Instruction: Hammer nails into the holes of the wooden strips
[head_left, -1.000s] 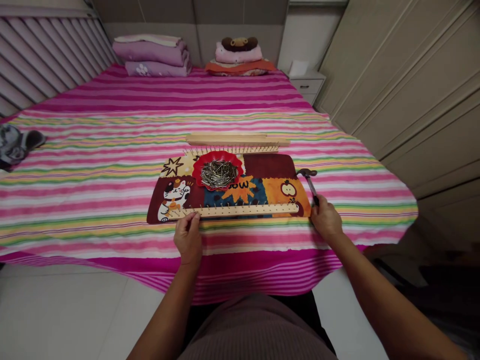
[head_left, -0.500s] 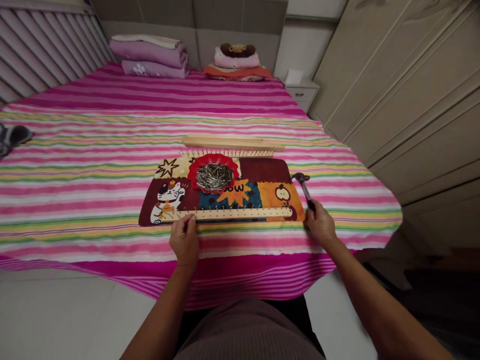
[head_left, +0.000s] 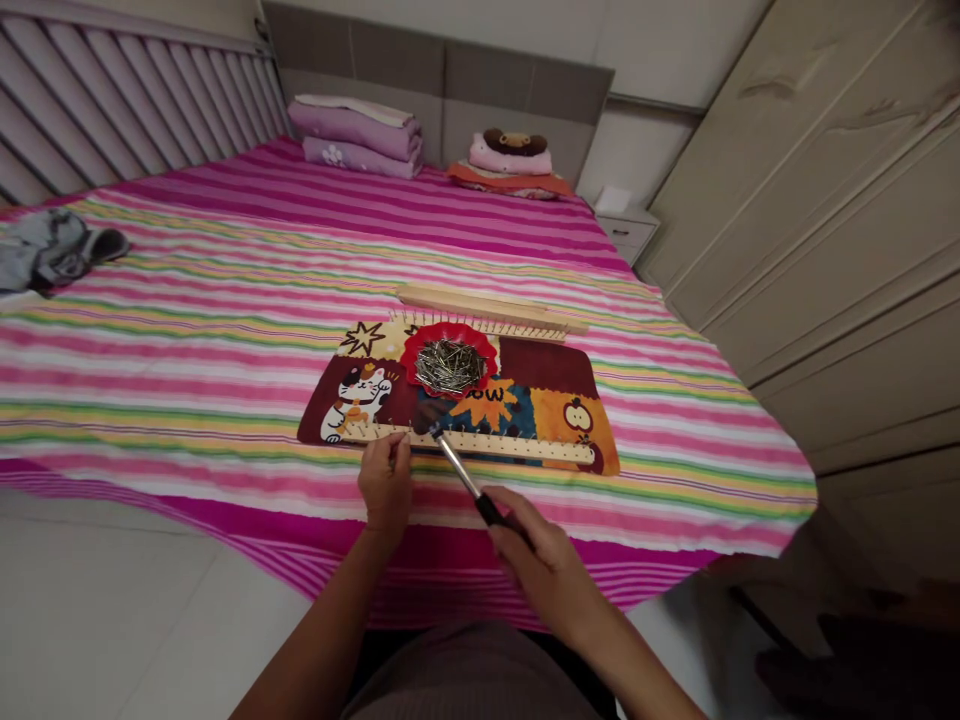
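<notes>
Hands at work over a striped bed, clock directions taken from the centre of the patterned mat. Along the mat's 6 o'clock side: a pale wooden strip, lying roughly crosswise, with small nails upright along it. At the strip's near edge, toward its left end: left hand, thumb and fingers drawn narrow; impossible to tell whether anything is pinched between them. At 5 o'clock: right hand, closed around the black grip of a hammer. Hammer head blurred, over or against the strip (contact unclear), just beside the left fingertips at their 1 o'clock. At 12 o'clock on the mat: red scalloped bowl, heaped with loose nails. Beyond the bowl, same direction: a second nail-studded strip, then plain wooden pieces. At 11 o'clock, far off: folded purple bedding. Between 9 and 10 o'clock: crumpled grey cloth.
</notes>
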